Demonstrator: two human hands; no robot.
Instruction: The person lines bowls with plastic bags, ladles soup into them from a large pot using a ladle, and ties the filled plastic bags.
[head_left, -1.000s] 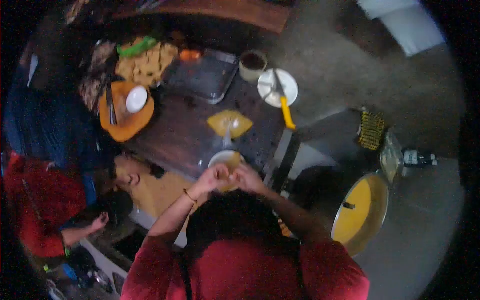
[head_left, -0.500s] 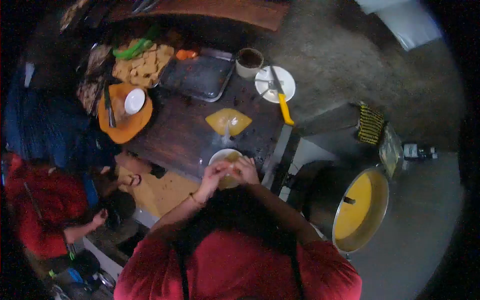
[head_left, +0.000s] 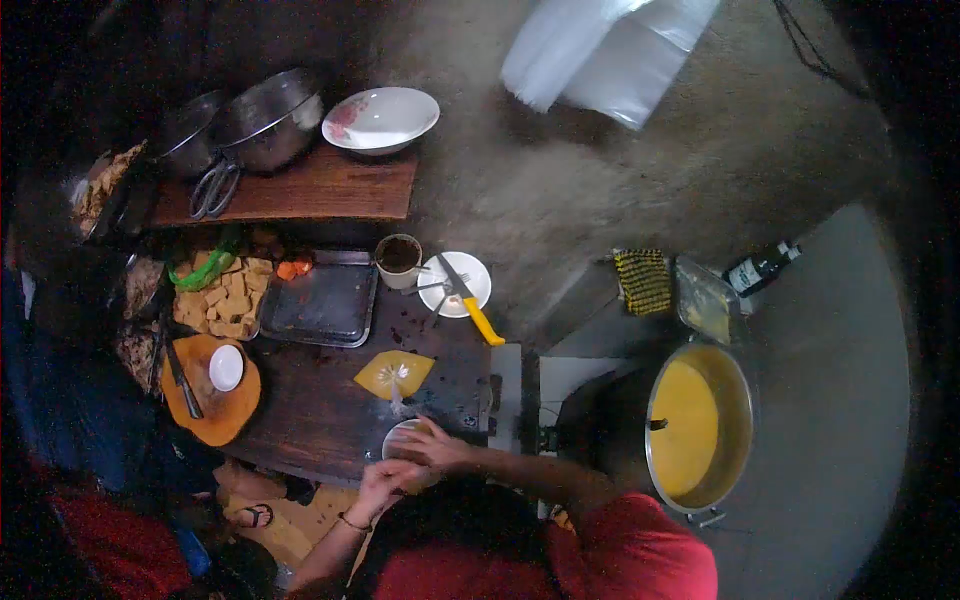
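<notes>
Over a white bowl (head_left: 393, 440) at the near edge of the dark wooden table, my left hand (head_left: 385, 482) and my right hand (head_left: 437, 447) are close together. The fingers of my left hand are closed, and what they hold is too small to make out. My right hand has its fingers partly spread above the bowl, smeared by motion. Just beyond the bowl lies a tied clear bag of yellow liquid (head_left: 396, 374), its gathered neck pointing toward my hands.
A yellow-handled knife (head_left: 482, 320) lies across a white plate (head_left: 475, 271). Further left are a metal tray (head_left: 320, 305), tofu-like pieces (head_left: 232, 300) and an orange board (head_left: 235, 410). A large pot (head_left: 740, 430) of yellow liquid stands right. Another person's red sleeve (head_left: 115, 535) shows lower left.
The view has tilted up, showing a shelf with bowls and scissors. My hands, close together at the bowl before, have moved slightly apart, and the right hand's fingers have spread.
</notes>
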